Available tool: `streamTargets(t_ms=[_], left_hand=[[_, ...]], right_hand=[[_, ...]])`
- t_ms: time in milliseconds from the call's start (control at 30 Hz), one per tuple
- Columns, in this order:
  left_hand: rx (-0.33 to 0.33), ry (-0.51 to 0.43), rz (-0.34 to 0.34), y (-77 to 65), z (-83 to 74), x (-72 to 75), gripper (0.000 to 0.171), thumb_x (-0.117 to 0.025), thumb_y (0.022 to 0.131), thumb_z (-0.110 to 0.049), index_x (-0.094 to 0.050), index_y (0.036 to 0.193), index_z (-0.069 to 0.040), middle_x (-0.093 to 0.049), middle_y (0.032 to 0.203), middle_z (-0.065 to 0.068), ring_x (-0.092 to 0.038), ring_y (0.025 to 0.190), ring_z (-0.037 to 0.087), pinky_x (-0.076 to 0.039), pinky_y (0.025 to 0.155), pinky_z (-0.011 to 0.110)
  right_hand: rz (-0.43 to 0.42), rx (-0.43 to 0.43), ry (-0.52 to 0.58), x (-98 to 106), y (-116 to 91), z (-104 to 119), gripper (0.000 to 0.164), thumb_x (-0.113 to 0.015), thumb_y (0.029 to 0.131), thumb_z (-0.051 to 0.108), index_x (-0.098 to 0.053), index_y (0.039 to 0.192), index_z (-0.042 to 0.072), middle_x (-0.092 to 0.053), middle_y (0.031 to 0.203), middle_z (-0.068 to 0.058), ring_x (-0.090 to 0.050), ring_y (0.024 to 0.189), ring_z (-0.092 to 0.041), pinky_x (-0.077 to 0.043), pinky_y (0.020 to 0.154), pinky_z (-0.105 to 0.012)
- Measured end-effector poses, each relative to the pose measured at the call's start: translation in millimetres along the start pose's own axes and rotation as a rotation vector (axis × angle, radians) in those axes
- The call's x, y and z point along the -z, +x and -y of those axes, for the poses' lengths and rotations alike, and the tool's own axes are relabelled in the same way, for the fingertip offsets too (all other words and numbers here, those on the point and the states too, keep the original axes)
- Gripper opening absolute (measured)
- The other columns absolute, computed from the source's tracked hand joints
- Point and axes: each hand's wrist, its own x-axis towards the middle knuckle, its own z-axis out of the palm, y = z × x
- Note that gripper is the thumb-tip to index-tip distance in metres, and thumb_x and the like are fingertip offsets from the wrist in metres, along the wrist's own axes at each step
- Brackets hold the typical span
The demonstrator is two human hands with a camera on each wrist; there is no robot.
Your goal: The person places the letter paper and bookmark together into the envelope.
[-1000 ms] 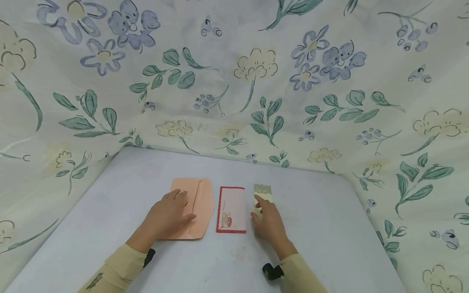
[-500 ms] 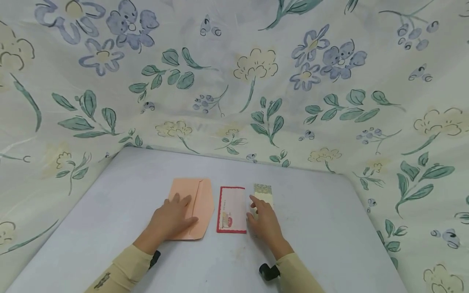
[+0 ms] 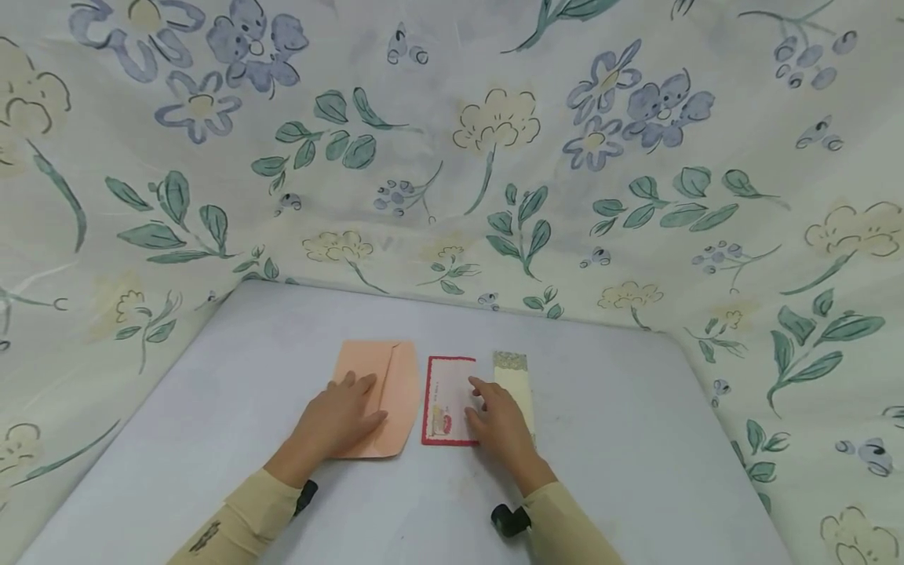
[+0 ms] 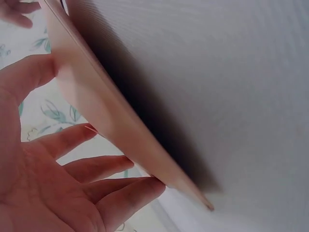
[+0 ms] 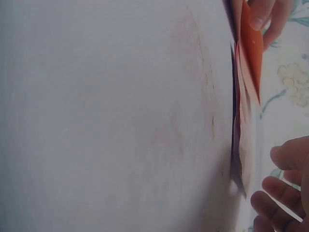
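Observation:
In the head view, a peach envelope (image 3: 401,392) lies flap side up on the left. My left hand (image 3: 337,420) rests on it with spread fingers; the left wrist view shows the left hand's fingertips (image 4: 130,162) touching the envelope (image 4: 96,92). Right of it is a pale pink card (image 3: 448,380) with a red scalloped border. My right hand (image 3: 503,428) is over the card's right edge, fingers loosely bent. In the right wrist view, the right hand (image 5: 287,193) appears apart from the card (image 5: 236,125), holding nothing. A cream strip (image 3: 520,388) with a patterned top is partly hidden behind it.
All the paper pieces lie on a white table (image 3: 621,439). A floral cloth (image 3: 452,157) rises behind the table and along its sides. Black wrist camera mounts (image 3: 510,519) hang at the sleeves, near the tabletop.
My right hand has moved left, from over the cream strip to the card's right edge, uncovering more of the strip. My left hand, still on the envelope, has shifted slightly right.

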Motion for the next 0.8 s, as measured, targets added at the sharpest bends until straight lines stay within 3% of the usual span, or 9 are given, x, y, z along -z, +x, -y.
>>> streamTargets(t_ms=[267,567,800], left_hand=[[0.022,-0.062,0.002,3.1,-4.5,-0.8,0.066,-0.069,0.094,-0.037,-0.052,0.145,0.001,-0.045,0.146,0.037,-0.045,0.131,0.059,-0.040,0.104,0.068],[0.018,-0.113,-0.003,3.8,-4.1,-1.0,0.066,-0.068,0.094,-0.037,-0.052,0.145,0.000,-0.047,0.148,0.032,-0.045,0.134,0.055,-0.039,0.104,0.068],[0.008,-0.137,-0.012,3.7,-6.0,-1.3,0.066,-0.068,0.094,-0.037,-0.052,0.145,0.000,-0.048,0.148,0.031,-0.045,0.133,0.056,-0.040,0.104,0.066]], right_hand=[[0.012,0.057,-0.002,-6,4,15,0.051,-0.073,0.094,0.024,-0.059,0.143,0.017,-0.067,0.121,-0.001,-0.062,0.100,-0.017,-0.055,0.088,-0.037],[0.050,0.113,0.035,-19,13,26,0.045,-0.066,0.099,0.027,-0.059,0.143,0.017,-0.067,0.115,0.000,-0.057,0.094,-0.015,-0.052,0.086,-0.036],[0.100,0.146,0.039,-32,19,38,0.041,-0.068,0.099,0.025,-0.064,0.138,0.016,-0.059,0.091,0.005,-0.050,0.081,-0.010,-0.046,0.072,-0.027]])
